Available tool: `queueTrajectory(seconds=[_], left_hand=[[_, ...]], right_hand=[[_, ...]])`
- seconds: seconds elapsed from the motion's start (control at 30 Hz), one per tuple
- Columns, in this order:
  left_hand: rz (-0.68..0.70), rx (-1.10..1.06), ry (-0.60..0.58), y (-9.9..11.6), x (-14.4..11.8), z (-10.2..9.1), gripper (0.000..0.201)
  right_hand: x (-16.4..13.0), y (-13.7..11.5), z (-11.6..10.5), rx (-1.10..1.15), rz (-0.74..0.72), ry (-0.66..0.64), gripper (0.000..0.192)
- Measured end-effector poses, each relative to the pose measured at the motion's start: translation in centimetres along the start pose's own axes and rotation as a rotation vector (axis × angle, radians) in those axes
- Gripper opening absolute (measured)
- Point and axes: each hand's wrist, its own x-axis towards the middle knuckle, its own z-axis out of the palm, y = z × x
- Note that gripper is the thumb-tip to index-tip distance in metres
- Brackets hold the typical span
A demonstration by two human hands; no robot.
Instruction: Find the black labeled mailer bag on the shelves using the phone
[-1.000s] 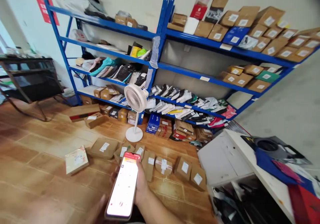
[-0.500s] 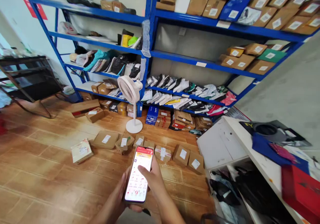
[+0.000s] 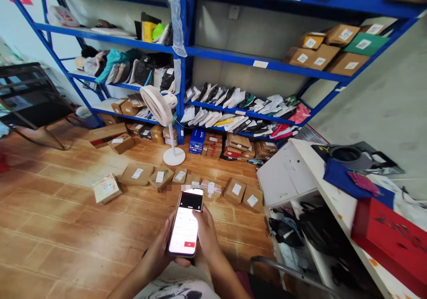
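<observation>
A smartphone (image 3: 185,228) with a lit screen is held upright in front of me, at the bottom middle of the head view. Its screen has a dark band at the top, a white page below and a small red button low down. My left hand (image 3: 163,241) wraps round the phone's left side and lower end. Along the right edge, my right hand (image 3: 205,228) grips it too, the thumb lying over the upper right of the screen. The fingers behind the phone are hidden.
Several parcels (image 3: 136,173) lie in a row on the wooden floor. Behind them stand a white fan (image 3: 173,156) and blue shelves (image 3: 233,57) with packages. A white desk (image 3: 320,179) with a red box (image 3: 390,241) is at right, a chair (image 3: 33,94) at left.
The phone's screen has changed from a page of many icons to a dark-topped white page with a red button. My right thumb has shifted up and right. The view has tilted down.
</observation>
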Motion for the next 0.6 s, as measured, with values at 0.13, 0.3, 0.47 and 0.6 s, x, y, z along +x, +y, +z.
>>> queueTrajectory(seconds=[0.13, 0.3, 0.47, 0.6], left_hand=[[0.040, 0.014, 0.047, -1.1, 0.2, 1.4, 0.086], [0.024, 0.060, 0.048, -1.9, 0.1, 2.0, 0.092], [0.085, -0.010, 0.018, -2.6, 0.3, 2.0, 0.080], [0.124, -0.091, -0.003, -3.0, 0.6, 1.9, 0.074]], right_hand=[[-0.1, 0.0, -1.1, 0.007, 0.009, 0.016, 0.025], [-0.4, -0.1, -1.9, -0.018, 0.005, -0.004, 0.039], [-0.8, -0.1, -2.7, -0.005, -0.001, -0.038, 0.039], [-1.1, 0.4, -4.0, 0.023, -0.027, -0.172, 0.035]])
